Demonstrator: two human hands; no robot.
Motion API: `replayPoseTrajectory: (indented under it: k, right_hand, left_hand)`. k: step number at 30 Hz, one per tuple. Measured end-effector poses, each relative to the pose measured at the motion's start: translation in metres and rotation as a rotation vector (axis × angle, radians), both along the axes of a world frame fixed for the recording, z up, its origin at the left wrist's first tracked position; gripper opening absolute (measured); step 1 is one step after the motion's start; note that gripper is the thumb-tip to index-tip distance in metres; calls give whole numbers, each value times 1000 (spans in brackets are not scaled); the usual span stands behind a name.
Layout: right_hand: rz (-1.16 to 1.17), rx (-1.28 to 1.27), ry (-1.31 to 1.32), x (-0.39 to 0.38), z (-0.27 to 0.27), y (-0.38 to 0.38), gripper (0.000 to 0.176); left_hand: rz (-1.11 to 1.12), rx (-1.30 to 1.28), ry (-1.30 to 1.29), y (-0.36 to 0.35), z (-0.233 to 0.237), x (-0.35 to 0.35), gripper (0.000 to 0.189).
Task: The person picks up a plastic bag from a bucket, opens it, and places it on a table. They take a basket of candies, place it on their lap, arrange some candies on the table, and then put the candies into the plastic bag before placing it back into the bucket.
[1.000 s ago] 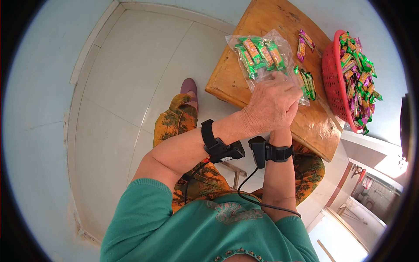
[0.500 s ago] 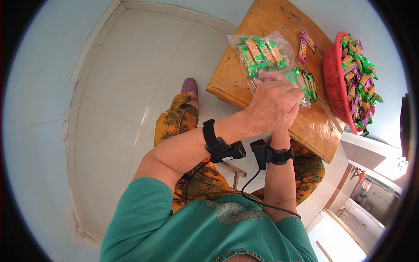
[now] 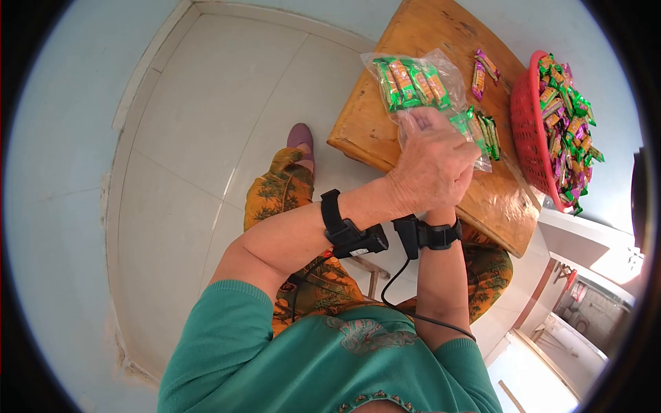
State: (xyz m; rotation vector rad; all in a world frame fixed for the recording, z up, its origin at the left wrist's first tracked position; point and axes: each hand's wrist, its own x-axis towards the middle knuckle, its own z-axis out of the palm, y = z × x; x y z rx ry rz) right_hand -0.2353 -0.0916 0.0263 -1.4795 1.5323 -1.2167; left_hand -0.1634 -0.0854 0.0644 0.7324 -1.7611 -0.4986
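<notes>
My left hand (image 3: 435, 162) lies over a clear plastic bag (image 3: 449, 67), with its fingers bent in around the bag's film. Four or so green-and-orange wrapped snack bars (image 3: 403, 79) sit side by side in the bag, just beyond the fingertips. More green-wrapped bars (image 3: 485, 131) stand in a row to the right of the hand, partly under the film. Crossed beneath the left one, my right hand is almost wholly hidden; only its wrist (image 3: 441, 215) and forearm show, so its fingers cannot be made out.
A red plastic basket (image 3: 527, 127) heaped with green and purple wrapped bars stands at the right. Two purple-wrapped bars (image 3: 480, 76) lie on the wooden table (image 3: 420, 34) near it. Black devices (image 3: 358, 241) are strapped round both wrists, with a cable (image 3: 413, 314) running across my lap.
The fingertips have shifted slightly and show more clearly against the bag. The bars inside lie straighter and a little higher. My right wrist has moved slightly left.
</notes>
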Motion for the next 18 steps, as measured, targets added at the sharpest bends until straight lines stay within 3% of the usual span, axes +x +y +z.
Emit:
replayPoseTrajectory:
  k: [10,12,13,15,18]
  right_hand:
    - [62,57,357,-54,10,57,16]
    - [-111,-39,264,-43,33,71,5]
    - [-113,-39,265,-46,33,82,5]
    - [-262,-96,-59,-58,31,100,10]
    - [-443,-40,-145,-88,37,109,13]
  left_hand:
    - [13,58,62,-4,0,3,10]
    - [10,60,47,-4,0,4,11]
    - [8,63,30,-3,0,4,11]
    - [11,68,19,-2,1,3,11]
    - [7,76,25,-1,-2,1,12]
